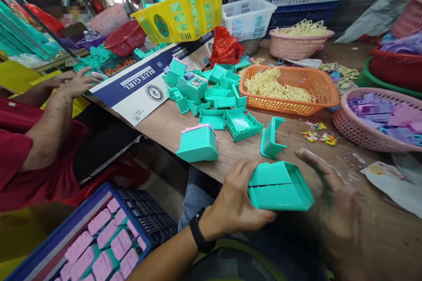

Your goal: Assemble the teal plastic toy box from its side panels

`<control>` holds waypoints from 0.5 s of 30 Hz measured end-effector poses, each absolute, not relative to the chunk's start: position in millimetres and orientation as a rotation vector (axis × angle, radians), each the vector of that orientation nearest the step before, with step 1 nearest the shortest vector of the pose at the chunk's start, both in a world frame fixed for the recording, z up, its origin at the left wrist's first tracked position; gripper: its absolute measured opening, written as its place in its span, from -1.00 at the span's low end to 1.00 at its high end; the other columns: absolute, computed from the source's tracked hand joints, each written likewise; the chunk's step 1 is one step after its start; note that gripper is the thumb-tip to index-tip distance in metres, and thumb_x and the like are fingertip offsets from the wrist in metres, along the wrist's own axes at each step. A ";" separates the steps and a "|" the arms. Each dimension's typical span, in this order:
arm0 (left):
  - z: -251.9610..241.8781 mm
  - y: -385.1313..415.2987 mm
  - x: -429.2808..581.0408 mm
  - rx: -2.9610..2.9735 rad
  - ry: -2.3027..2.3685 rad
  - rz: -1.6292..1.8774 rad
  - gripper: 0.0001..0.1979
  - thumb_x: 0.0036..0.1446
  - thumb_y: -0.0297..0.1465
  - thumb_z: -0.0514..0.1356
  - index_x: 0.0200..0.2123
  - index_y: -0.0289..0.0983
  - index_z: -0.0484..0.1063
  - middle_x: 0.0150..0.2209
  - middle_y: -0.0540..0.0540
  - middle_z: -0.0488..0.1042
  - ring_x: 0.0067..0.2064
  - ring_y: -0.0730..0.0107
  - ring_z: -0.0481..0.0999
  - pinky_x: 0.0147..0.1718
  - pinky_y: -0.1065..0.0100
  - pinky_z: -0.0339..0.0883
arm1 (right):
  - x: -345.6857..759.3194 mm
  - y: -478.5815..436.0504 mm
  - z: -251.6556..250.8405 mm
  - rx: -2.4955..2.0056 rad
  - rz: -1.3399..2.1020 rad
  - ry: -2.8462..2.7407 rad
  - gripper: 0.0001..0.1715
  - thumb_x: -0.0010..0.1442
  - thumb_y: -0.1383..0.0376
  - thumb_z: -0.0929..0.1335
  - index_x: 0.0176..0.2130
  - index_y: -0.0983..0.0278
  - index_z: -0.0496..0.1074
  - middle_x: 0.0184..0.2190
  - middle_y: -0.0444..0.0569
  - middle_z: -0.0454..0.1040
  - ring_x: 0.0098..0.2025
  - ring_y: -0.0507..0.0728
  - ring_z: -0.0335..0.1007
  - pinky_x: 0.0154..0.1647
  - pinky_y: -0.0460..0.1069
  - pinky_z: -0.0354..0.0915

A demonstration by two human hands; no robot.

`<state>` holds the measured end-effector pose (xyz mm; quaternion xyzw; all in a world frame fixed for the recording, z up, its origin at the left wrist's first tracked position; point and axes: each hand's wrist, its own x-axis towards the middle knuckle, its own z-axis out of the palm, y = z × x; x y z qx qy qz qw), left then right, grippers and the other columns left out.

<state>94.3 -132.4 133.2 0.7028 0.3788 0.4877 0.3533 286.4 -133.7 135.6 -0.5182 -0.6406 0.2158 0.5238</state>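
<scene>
A teal plastic box [279, 191] is held at the near table edge, clamped in the left hand [235, 202] with the thumb on its near face and the fingers hidden behind it. The right hand [332, 202] is blurred just beside the box's right end; whether it is closed on anything cannot be told. The box is judged light, stiff and thin-walled, with smooth, somewhat slippery faces and a slot along one side; it is best gripped across the flat outer walls or at the corners, not by the thin open rim, which could flex. More teal shells [211, 96] are scattered on the wooden table [379, 232], one with a pink lid [198, 142] just ahead. An orange basket [290, 89] of yellow clips sits beyond, and a pink basket [376, 118] of purple pieces is seen to the right. A blue crate [95, 232] of pink-topped pieces is on the lower left. A co-worker's hand [77, 81] rests on a flattened carton [145, 87] at the left.
</scene>
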 end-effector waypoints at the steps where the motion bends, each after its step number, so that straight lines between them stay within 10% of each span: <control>1: 132.2 -132.7 96.0 1.851 0.963 1.260 -0.17 -0.22 -0.44 0.51 0.18 -0.23 0.35 0.05 -0.15 0.48 0.08 0.04 0.50 0.10 0.11 0.45 | 287.4 -135.6 141.4 -1.211 0.405 -1.698 -0.21 0.48 -0.15 0.02 0.30 0.23 0.37 0.18 0.12 0.52 0.21 0.36 0.45 0.14 0.22 0.36; 7: 125.6 -137.3 106.3 1.916 0.995 1.220 -0.25 -0.15 -0.37 0.44 0.16 -0.29 0.34 0.04 -0.23 0.48 0.06 -0.02 0.51 0.09 0.01 0.48 | 273.4 -135.1 156.3 -1.102 0.157 -1.900 -0.57 0.52 0.14 0.14 -0.01 0.27 0.48 -0.10 0.03 0.56 -0.04 0.15 0.49 -0.02 0.02 0.33; 15: 130.6 -134.4 106.1 1.845 0.887 1.215 0.05 -0.10 -0.32 0.50 0.39 -0.24 0.05 0.29 -0.28 0.32 0.32 -0.03 0.35 0.34 -0.03 0.30 | 268.6 -135.6 151.7 -1.363 0.294 -1.553 -0.44 0.52 0.10 0.06 -0.12 0.24 0.53 -0.21 0.04 0.61 -0.21 0.21 0.53 -0.25 0.07 0.34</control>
